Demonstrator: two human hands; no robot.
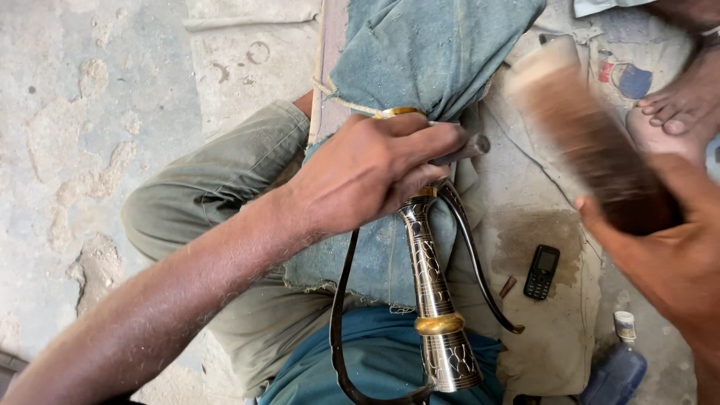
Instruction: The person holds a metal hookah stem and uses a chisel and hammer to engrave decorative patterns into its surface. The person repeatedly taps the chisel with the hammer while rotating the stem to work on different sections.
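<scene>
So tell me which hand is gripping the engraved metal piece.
The left hand grips the engraved metal piece at its top; the right hand holds a blurred wooden block instead.

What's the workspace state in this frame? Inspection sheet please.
Surface: worn, stained concrete floor with a dirty mat.
Job's things: engraved metal piece with brass bands lying on blue cloth; thin metal tool; wooden block, motion-blurred.
Clutter: small black phone, blue bottle.
Grippers: left hand grips the tool; right hand holds the block.
Cables: dark curved strap, no wires.
Surroundings: a bare foot.
</scene>
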